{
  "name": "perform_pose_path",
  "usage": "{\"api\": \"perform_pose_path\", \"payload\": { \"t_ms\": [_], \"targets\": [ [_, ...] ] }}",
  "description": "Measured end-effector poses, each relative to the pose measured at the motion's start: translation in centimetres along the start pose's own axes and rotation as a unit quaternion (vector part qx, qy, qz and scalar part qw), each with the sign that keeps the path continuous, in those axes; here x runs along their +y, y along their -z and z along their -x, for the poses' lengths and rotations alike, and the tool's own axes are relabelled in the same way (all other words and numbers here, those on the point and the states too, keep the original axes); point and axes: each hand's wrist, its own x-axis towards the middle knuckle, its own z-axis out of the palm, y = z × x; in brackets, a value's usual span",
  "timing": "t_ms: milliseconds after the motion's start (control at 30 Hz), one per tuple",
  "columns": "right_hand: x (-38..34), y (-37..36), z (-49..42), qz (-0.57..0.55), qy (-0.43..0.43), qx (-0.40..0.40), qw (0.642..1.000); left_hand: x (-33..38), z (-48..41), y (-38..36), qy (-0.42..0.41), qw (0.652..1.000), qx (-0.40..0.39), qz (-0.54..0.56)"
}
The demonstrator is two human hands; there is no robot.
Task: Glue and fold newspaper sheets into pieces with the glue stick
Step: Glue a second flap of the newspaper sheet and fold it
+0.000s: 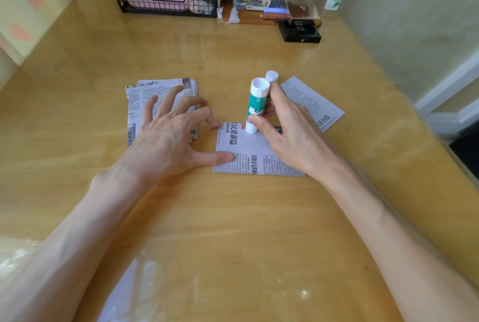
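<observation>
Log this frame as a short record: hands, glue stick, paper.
left hand: fingers spread, thumb and index fingertip pressing the centre sheet's left edge
right hand: grips glue stick
glue stick: near upright, lower end on centre sheet
centre sheet: flat on table
stack: folded newspaper pieces, left of centre sheet
loose sheet: beyond right hand
cap: white, behind glue stick; held or standing, unclear

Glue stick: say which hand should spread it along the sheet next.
Right. The right hand grips the glue stick, tip down on the newspaper sheet; the left hand pins the sheet's left edge.
</observation>
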Motion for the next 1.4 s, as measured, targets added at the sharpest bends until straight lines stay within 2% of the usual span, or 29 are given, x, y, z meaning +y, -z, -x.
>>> {"api": "perform_pose_path", "payload": {
  "t_ms": [967,1233,1300,1400],
  "targets": [
    [4.0,3.4,2.8,0.022,-0.055,0.064,0.996,0.1,0.1,0.3,0.014,1.000,-0.011,0.022],
    [4.8,3.5,3.1,0.022,-0.050,0.072,0.996,0.0,0.2,0.1,-0.015,1.000,0.002,0.018],
    [4.9,3.6,3.2,-0.013,-0.048,0.096,0.994,-0.1,0.2,0.0,-0.034,0.999,0.015,0.011],
    [5.1,4.5,3.1,-0.080,-0.059,0.188,0.977,-0.1,0.3,0.2,-0.048,0.999,0.017,-0.008]
  ]
}}
